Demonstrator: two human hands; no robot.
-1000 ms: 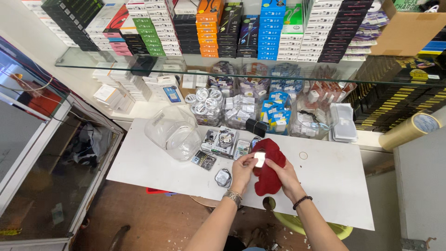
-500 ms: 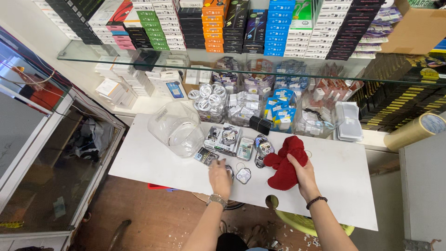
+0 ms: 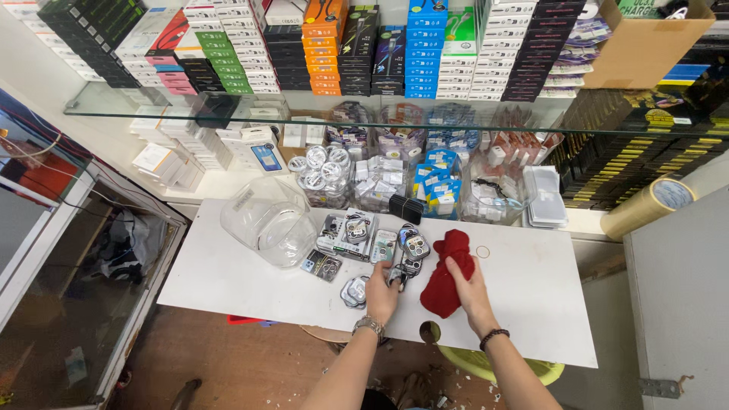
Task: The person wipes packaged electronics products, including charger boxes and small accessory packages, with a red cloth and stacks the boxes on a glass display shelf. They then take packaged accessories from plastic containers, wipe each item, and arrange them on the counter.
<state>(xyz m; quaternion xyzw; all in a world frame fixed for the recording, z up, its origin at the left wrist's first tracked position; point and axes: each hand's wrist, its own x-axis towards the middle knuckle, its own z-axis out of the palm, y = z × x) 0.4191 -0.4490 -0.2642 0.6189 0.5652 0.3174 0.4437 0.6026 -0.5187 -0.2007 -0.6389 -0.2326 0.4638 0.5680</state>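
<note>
Small clear packets [image 3: 378, 250] of round lens-like pieces lie in a loose cluster near the middle of the white tabletop [image 3: 235, 281], and the left hand [image 3: 382, 287] reaches into the near edge of that cluster, fingers curled down onto one packet [image 3: 396, 275]; whether it has the packet gripped or only touches it cannot be told. A watch sits on that wrist. Just beside it, the right hand [image 3: 465, 285] lies flat and mostly open on a red cloth [image 3: 446, 275], pressing the crumpled cloth onto the tabletop, with a dark bead band round the wrist. Another packet [image 3: 354, 291] lies just to the left of the left hand. To the left of the cluster a clear plastic jar [image 3: 267, 220] lies tipped on its side on the tabletop, its inside looking empty as far as can be seen. Behind the cluster, along the back, stand several clear tubs: one [image 3: 320, 178] holds round white coils, the next [image 3: 377, 182] small white packets, another [image 3: 439, 182] blue and white packets, and a further one [image 3: 497, 199] small loose items too unclear to name. A glass shelf [image 3: 152, 106] above carries rows of stacked coloured boxes [image 3: 425, 45]. A roll of brown tape [image 3: 649, 205] rests at the right.
</note>
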